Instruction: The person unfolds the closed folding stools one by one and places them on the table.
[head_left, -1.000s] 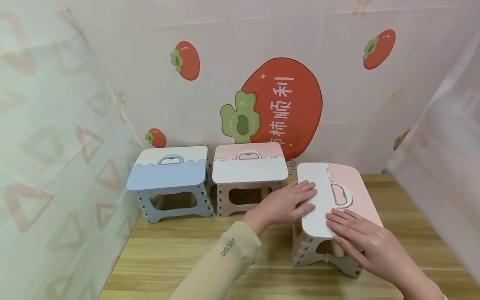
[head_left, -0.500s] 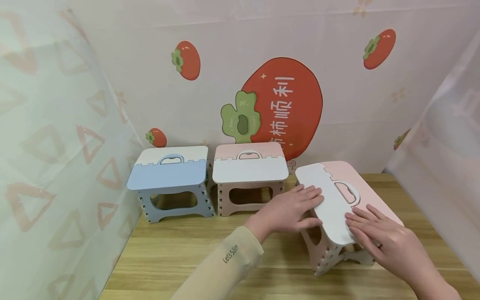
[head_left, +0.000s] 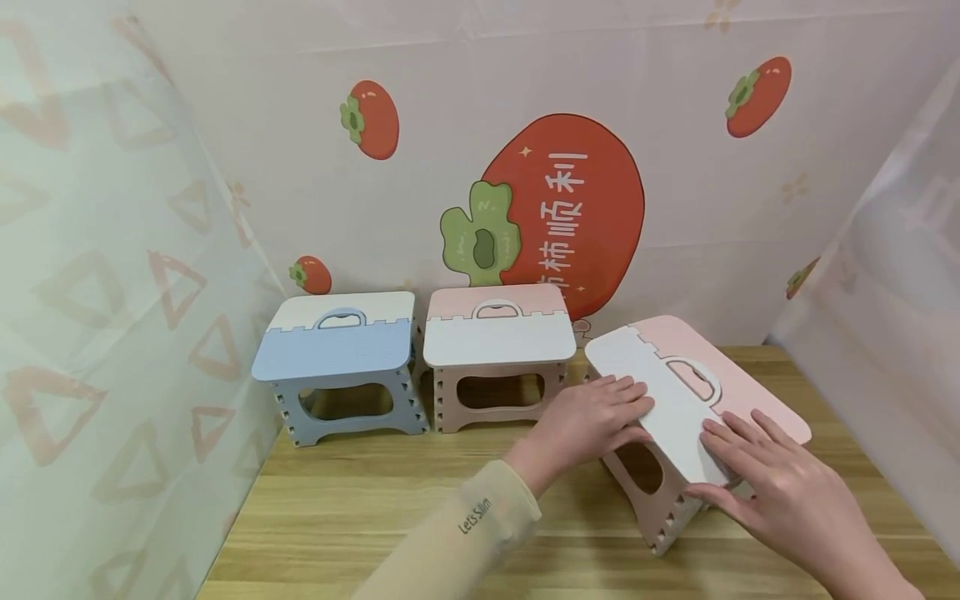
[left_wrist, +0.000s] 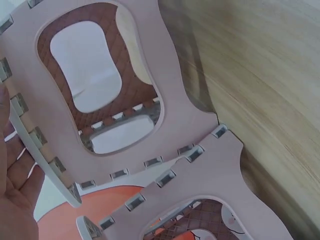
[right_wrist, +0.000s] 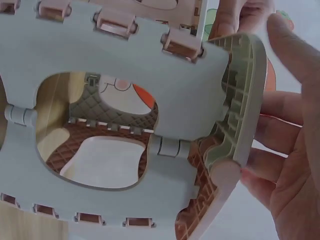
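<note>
A pink-and-white folding stool [head_left: 652, 375] stands at an angle on the right of the table, its white oval handle [head_left: 712, 385] folded into the top. My left hand [head_left: 592, 417] lies with its fingers over the white half, thumb by the left edge. Fairly straight fingers of my right hand [head_left: 780, 492] rest on the near end of the top, with the thumb along its near edge. Below, the left wrist view shows the pink leg panel [left_wrist: 172, 100]. In the right wrist view, the grey-white hinged end panel [right_wrist: 190, 95] appears beside my right hand [right_wrist: 295, 155].
To the left stand a second pink-and-white stool [head_left: 498, 342] and a blue-and-white stool [head_left: 333, 350], side by side against the back cloth [head_left: 690, 208] printed with persimmons. Pale cloths hang at both sides. Everything stands on a wood-grain table [head_left: 375, 517].
The stool under my hands has turned counterclockwise as seen from above, its near end swinging right. Both hands have shifted slightly right with it; the other two stools are unmoved.
</note>
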